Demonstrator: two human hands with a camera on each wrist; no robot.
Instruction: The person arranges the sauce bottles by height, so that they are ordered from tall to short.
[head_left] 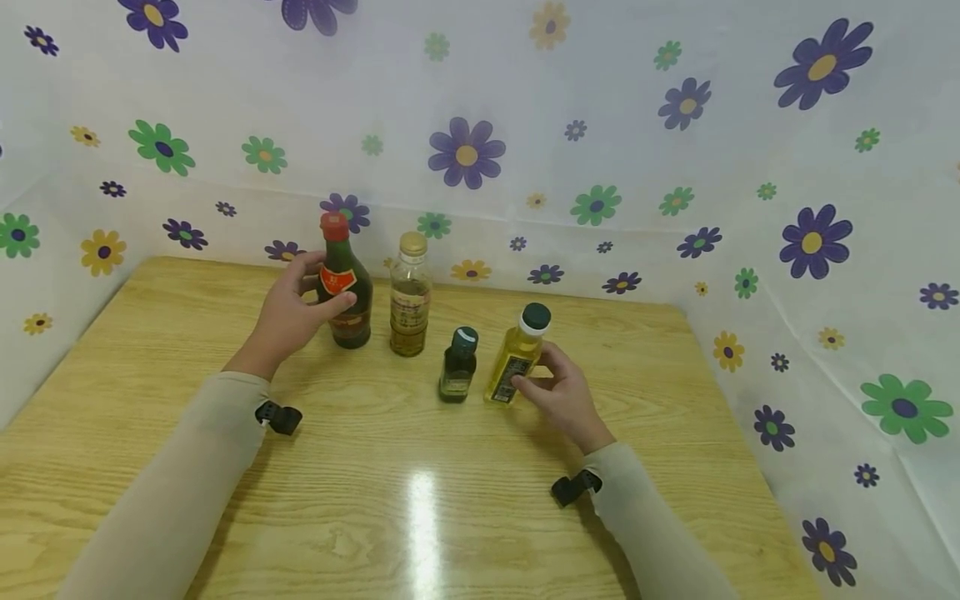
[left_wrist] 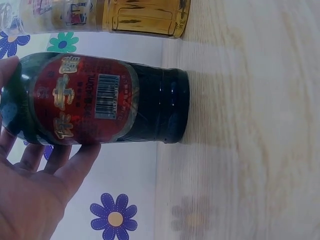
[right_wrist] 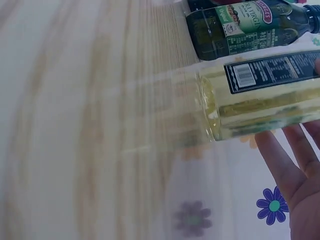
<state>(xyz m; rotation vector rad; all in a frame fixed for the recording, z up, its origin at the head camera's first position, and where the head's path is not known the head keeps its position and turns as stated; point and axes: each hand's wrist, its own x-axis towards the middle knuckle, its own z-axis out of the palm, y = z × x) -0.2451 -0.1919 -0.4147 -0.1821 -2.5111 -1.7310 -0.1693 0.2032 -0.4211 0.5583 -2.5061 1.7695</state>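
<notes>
The left hand [head_left: 291,315] wraps the red-capped bottle [head_left: 356,293], behind and left of the small dark bottle [head_left: 457,371]; just right of that landmark, the right hand [head_left: 564,400] pinches the leaning oil bottle [head_left: 513,365]. Best grip steadily and square its base to the bench [head_left: 345,500].

Lettering was legible
The big bottle [left_wrist: 150,102] in the left hand [left_wrist: 42,185] read "保宁醋" and "430mL"; the small bottle [right_wrist: 245,31] left of the right hand [right_wrist: 302,177] showed "ORGES", "RA VIRGI".

The left hand [head_left: 288,315] grips a red-capped bottle [head_left: 360,293], the right hand [head_left: 566,398] a yellow-filled bottle [head_left: 516,357]; a gold-capped bottle [head_left: 409,302] and small dark bottle [head_left: 457,369] stand between.
</notes>
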